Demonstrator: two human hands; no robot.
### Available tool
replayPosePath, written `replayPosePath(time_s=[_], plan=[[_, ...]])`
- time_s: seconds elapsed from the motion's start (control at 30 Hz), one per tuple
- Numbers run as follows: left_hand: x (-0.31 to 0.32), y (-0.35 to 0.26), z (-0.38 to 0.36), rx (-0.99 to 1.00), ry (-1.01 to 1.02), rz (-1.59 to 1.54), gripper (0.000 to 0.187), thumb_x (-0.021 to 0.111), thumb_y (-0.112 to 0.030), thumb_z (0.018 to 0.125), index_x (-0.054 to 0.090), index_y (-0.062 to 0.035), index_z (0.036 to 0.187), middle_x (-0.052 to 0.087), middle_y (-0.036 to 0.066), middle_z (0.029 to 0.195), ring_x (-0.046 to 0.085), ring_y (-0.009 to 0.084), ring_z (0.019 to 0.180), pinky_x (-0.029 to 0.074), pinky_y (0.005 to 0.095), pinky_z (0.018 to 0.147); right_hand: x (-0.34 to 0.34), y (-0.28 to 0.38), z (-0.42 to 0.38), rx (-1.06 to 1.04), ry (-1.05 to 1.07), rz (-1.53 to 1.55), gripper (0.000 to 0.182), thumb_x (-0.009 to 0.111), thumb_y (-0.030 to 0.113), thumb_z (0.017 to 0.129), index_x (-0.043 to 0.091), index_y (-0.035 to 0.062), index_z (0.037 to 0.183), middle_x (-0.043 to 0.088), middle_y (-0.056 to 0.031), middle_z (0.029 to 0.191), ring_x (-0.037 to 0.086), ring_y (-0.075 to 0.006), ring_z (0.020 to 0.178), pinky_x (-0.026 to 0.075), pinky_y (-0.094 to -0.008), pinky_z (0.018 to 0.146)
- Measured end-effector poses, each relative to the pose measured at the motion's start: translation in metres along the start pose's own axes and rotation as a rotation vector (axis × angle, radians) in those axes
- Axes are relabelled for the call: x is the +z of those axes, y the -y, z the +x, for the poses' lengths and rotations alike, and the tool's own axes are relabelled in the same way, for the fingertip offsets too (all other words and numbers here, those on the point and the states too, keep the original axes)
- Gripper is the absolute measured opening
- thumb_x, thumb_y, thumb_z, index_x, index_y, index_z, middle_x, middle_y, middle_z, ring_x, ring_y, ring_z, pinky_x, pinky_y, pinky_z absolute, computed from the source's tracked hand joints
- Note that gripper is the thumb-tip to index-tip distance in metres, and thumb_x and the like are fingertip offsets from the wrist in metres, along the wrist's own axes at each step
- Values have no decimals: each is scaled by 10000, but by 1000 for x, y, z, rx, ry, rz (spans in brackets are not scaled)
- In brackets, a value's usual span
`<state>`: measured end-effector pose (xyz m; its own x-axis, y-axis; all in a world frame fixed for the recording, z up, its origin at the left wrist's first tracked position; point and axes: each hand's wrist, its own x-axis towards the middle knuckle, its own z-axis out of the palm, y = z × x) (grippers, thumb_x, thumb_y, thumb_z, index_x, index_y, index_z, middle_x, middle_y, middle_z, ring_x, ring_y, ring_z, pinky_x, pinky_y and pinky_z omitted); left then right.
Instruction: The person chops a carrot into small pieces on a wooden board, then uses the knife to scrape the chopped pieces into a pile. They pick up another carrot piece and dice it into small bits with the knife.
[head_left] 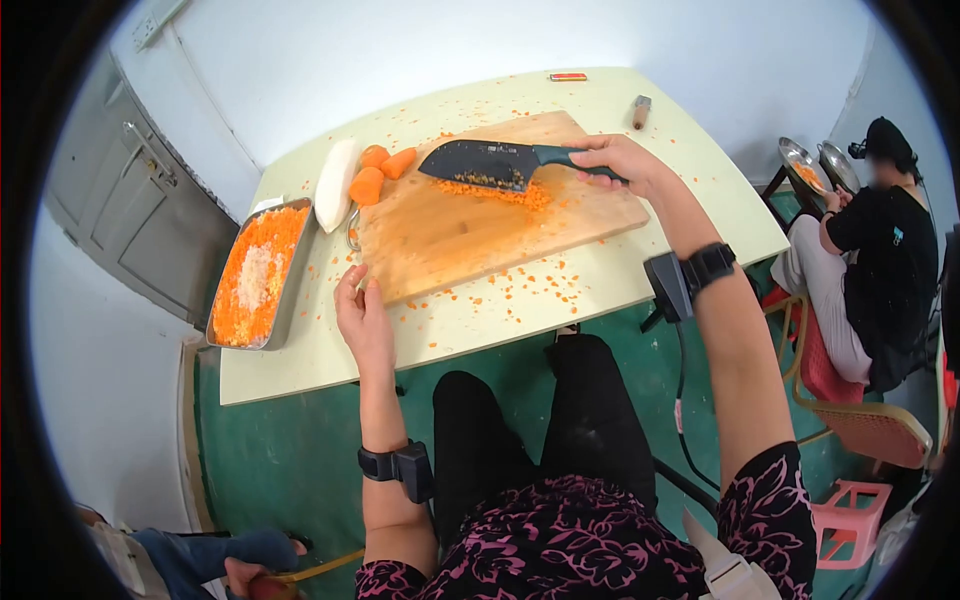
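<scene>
My right hand [612, 160] is closed round the green handle of a black knife [480, 163], whose blade lies over finely chopped carrot [520, 196] on the wooden cutting board [450, 235]. Bits of carrot cling to the blade. My left hand [364, 310] is beside the board's near left corner, its fingers apart and holding nothing. Past the board's left edge are orange carrot pieces [367, 185] and a peeled white radish [336, 186]. A metal tray [286, 300] at the table's left holds chopped carrot with a paler heap on top.
Carrot crumbs are scattered over the pale table [330, 365]. A peeler-like tool [641, 112] and a small red item [568, 77] lie at its far side. At right, a seated person [880, 250] holds a pan [803, 163]. Another person's legs show at lower left.
</scene>
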<state>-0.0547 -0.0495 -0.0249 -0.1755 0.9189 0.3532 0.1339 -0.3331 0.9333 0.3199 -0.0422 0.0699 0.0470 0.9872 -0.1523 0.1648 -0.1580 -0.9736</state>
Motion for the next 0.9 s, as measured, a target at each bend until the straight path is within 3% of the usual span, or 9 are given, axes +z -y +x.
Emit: replayPosePath(time_s=[0.13, 0.17, 0.27, 0.37, 0.47, 0.63, 0.73, 0.77, 0.9], plan=[[-4, -3, -3, 90, 43, 109, 230, 487, -60, 909, 583, 33, 1097, 493, 110, 1207, 517, 150, 1033, 416, 274, 896, -13, -14, 8, 90, 2, 224, 329, 579, 164, 891, 537, 85, 1207, 571, -22, 756, 393, -19, 442, 295, -151, 346], [-1, 1, -1, 76, 25, 14, 209, 497, -62, 904, 602, 48, 1046, 505, 119, 1195, 517, 161, 1051, 412, 276, 907, -15, -17, 1, 78, 1, 313, 346, 573, 170, 896, 520, 76, 1225, 566, -21, 759, 396, -19, 450, 289, -146, 345], [-2, 2, 0, 135, 28, 108, 186, 508, -66, 904, 613, 27, 1025, 563, 112, 1148, 523, 194, 1088, 384, 300, 952, -14, -29, -18, -76, -34, 515, 347, 583, 179, 896, 520, 38, 1206, 574, -26, 767, 414, -20, 477, 289, -150, 354], [7, -16, -10, 470, -68, 473, 174, 525, -63, 892, 635, 31, 988, 574, 150, 1146, 530, 268, 1096, 385, 344, 964, -7, -40, -38, -214, -186, 483, 379, 591, 174, 892, 507, 21, 1229, 584, -34, 774, 428, -25, 495, 295, -158, 372], [4, -32, -25, 667, -24, 636, 163, 561, -52, 863, 623, 49, 975, 545, 204, 1162, 489, 358, 1120, 398, 398, 957, -5, -54, -42, -270, -308, 382, 439, 613, 173, 878, 488, 17, 1269, 594, -38, 769, 438, -43, 497, 298, -174, 392], [-16, -32, -58, 358, 27, 751, 316, 502, -147, 907, 562, 73, 1127, 513, 249, 1214, 447, 381, 1177, 344, 446, 1003, 8, -66, -65, -234, -443, 401, 432, 636, 174, 860, 505, 0, 1233, 596, -36, 743, 441, -56, 487, 301, -184, 390], [-16, -16, -66, 379, 89, 1081, 379, 482, -182, 915, 516, 88, 1179, 474, 268, 1274, 403, 398, 1229, 289, 461, 1048, 20, -62, -81, -211, -489, 512, 415, 639, 173, 859, 512, -11, 1209, 592, -40, 730, 442, -55, 480, 306, -184, 387], [-14, -14, -67, 320, 111, 1052, 416, 461, -202, 923, 485, 100, 1209, 447, 279, 1304, 368, 410, 1262, 250, 465, 1072, 24, -62, -82, -228, -476, 536, 413, 639, 171, 859, 512, -9, 1209, 590, -40, 725, 445, -54, 480, 308, -184, 385], [3, -21, -71, 300, 151, 1043, 427, 460, -206, 925, 473, 93, 1228, 442, 279, 1309, 374, 414, 1255, 259, 464, 1066, 42, -52, -90, -274, -464, 497, 405, 637, 164, 863, 510, -4, 1210, 577, -36, 699, 447, -46, 475, 305, -181, 375]])
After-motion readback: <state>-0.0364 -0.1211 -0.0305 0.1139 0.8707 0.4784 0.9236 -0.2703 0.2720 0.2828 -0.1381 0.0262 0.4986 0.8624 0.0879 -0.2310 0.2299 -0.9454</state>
